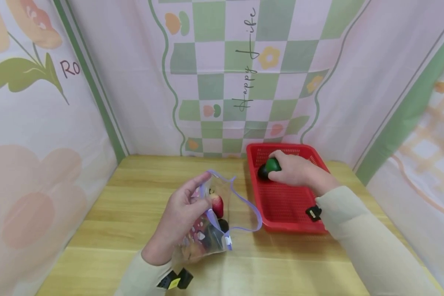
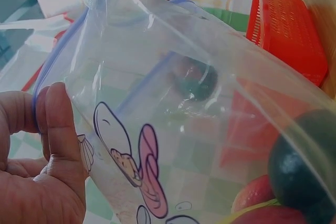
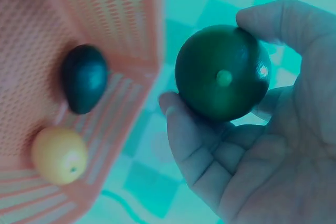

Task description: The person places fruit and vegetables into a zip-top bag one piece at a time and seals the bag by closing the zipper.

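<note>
In the head view my left hand (image 1: 183, 213) pinches the purple-edged rim of a clear zip bag (image 1: 216, 236), its mouth spread toward the basket. Inside the bag are a red apple (image 1: 216, 204) and a dark round fruit (image 2: 304, 158). Thumb and fingers of my left hand (image 2: 44, 161) grip the rim in the left wrist view. My right hand (image 1: 294, 169) holds a round green fruit (image 3: 223, 74) with a pale stem spot, over the red basket (image 1: 257, 205). A dark avocado (image 3: 84, 78) and a yellow fruit (image 3: 59, 155) lie in the basket; the head view hides the yellow one.
The basket stands at the back right of the wooden table (image 1: 140, 193), to the right of the bag. Patterned cloth (image 1: 211, 82) hangs behind the table and along both sides.
</note>
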Demonstrator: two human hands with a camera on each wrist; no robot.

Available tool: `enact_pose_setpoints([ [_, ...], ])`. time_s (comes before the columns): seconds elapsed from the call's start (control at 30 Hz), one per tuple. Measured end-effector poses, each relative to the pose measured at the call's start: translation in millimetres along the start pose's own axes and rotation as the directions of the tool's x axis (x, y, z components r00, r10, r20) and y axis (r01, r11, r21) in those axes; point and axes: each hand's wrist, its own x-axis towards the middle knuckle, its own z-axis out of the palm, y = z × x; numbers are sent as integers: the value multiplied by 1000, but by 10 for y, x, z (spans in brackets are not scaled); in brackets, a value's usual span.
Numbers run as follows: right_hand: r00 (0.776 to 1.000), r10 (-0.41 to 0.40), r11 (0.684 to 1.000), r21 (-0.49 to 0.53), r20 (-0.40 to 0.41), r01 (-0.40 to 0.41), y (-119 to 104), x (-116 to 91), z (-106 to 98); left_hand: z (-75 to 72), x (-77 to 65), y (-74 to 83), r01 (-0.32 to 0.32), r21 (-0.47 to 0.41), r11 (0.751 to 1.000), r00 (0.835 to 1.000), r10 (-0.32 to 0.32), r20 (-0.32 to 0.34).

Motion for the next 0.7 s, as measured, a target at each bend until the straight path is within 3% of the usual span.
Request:
enact_pose_setpoints([
  [0.43, 979, -148, 987, 42, -142, 156, -561, -394, -135, 7, 1, 3, -12, 2, 1000, 1000, 12, 4],
  [0.57, 954, -218, 974, 16, -204, 226, -777, -542, -149, 14, 4, 0, -17, 3, 1000, 1000, 17, 6],
  [0.7, 912, -328, 944, -49, -246, 326, -993, -694, -134, 19, 6, -2, -7, 12, 1000, 1000, 7, 5],
])
